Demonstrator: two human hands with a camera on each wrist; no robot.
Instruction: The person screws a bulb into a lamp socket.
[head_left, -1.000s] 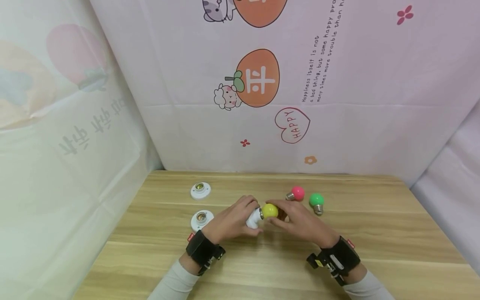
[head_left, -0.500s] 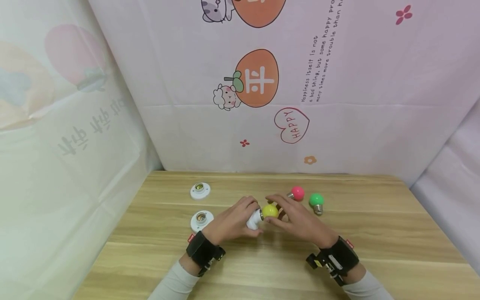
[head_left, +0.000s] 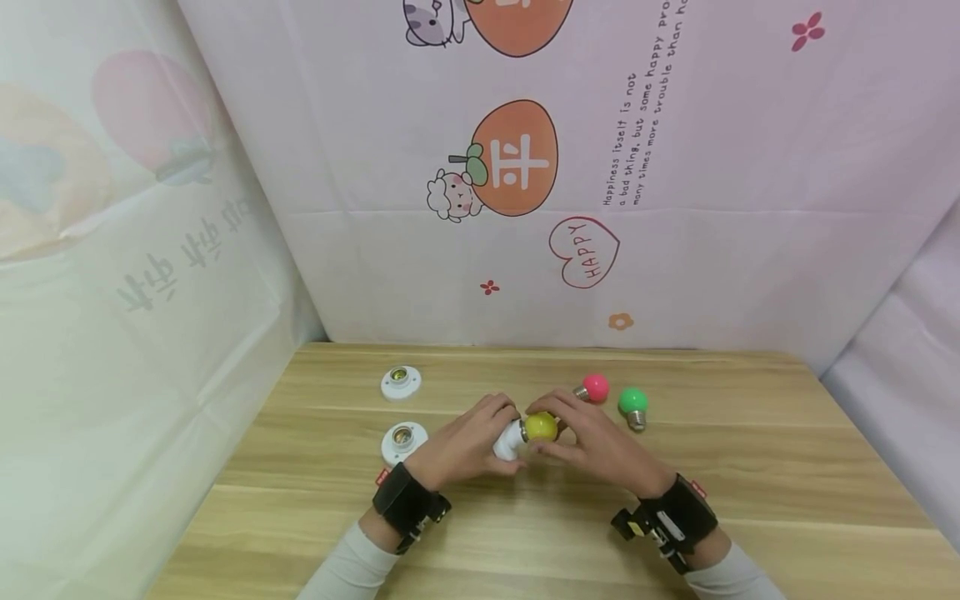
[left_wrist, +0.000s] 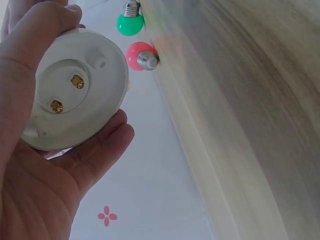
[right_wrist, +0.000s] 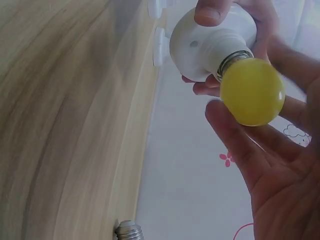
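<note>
My left hand (head_left: 472, 442) grips the round base of a white lamp socket (head_left: 508, 440) by its rim. In the left wrist view the underside of the socket (left_wrist: 102, 117) shows two brass screws. A yellow light bulb (head_left: 541, 427) sits at the socket's mouth, and some of its metal thread shows in the right wrist view, where the bulb (right_wrist: 252, 92) points away from the socket. My right hand (head_left: 600, 442) has its fingers and thumb curved round the yellow bulb. Exact finger contact behind the bulb is hidden.
Two more white lamp sockets stand on the table's left: a far one (head_left: 401, 383) and a nearer one (head_left: 397, 442) partly behind my left hand. A pink bulb (head_left: 596, 387) and a green bulb (head_left: 633, 402) lie beyond my right hand. A printed cloth (head_left: 375, 275) hangs behind the table.
The right hand's fingers spread a little from the yellow bulb half a second ago, and now curve round it again. The left hand and socket have stayed in place.
</note>
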